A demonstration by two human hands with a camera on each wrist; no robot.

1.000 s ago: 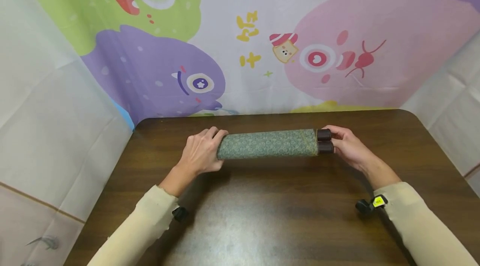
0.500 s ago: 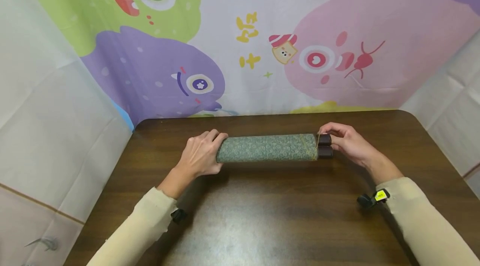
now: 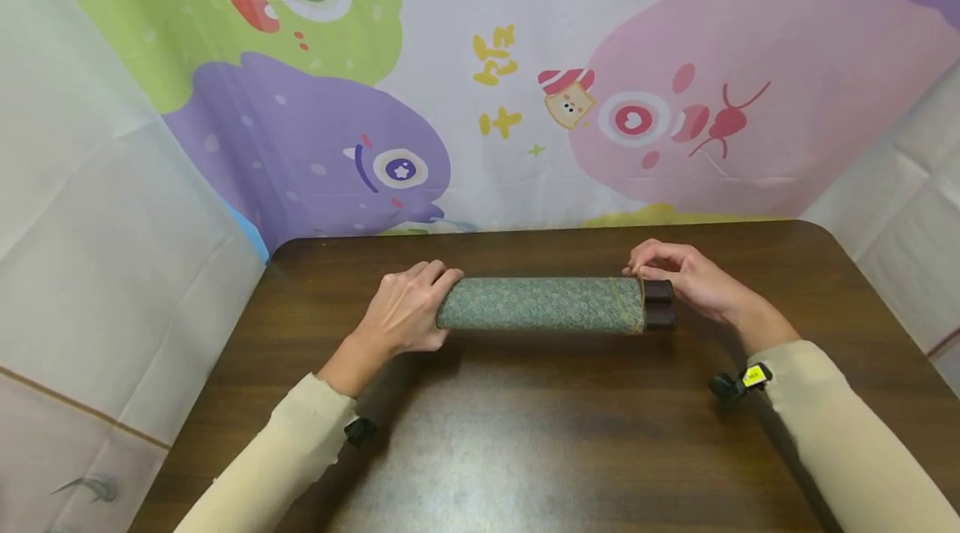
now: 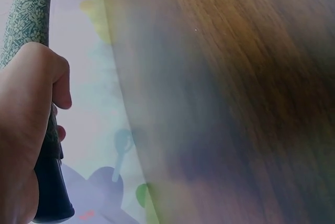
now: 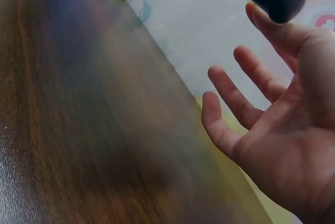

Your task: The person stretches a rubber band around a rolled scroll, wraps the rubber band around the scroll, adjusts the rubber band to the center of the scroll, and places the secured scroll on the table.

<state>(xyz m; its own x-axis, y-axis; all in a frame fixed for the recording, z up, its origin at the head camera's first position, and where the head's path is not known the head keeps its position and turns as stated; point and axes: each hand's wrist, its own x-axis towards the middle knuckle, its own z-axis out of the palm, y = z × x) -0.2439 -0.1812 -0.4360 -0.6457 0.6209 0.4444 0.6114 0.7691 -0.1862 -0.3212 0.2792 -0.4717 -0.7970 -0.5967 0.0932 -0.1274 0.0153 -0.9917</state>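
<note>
A rolled scroll [image 3: 543, 304] in green patterned cloth is held level above the table, its two rollers side by side. My left hand [image 3: 408, 308] grips its left end; a dark roller end [image 4: 54, 195] sticks out below that hand in the left wrist view. Near the scroll's right end, thumb and index finger of my right hand [image 3: 697, 283] pinch a thin yellowish cord [image 3: 642, 306] that loops round it. Dark roller ends [image 3: 660, 317] project beside that cord. In the right wrist view the other fingers [image 5: 230, 96] are spread away from the scroll.
The brown wooden table [image 3: 480, 441] lies beneath both hands. Behind it hangs a cartoon-printed cloth [image 3: 517, 183], and pale panels [image 3: 97, 208] stand at both sides. Each wrist wears a small black camera [image 3: 361, 431].
My right fingers have moved from behind the roller ends leftward to the cord at the scroll's upper edge. The scroll has come slightly lower in the head view; the left hand keeps its grip.
</note>
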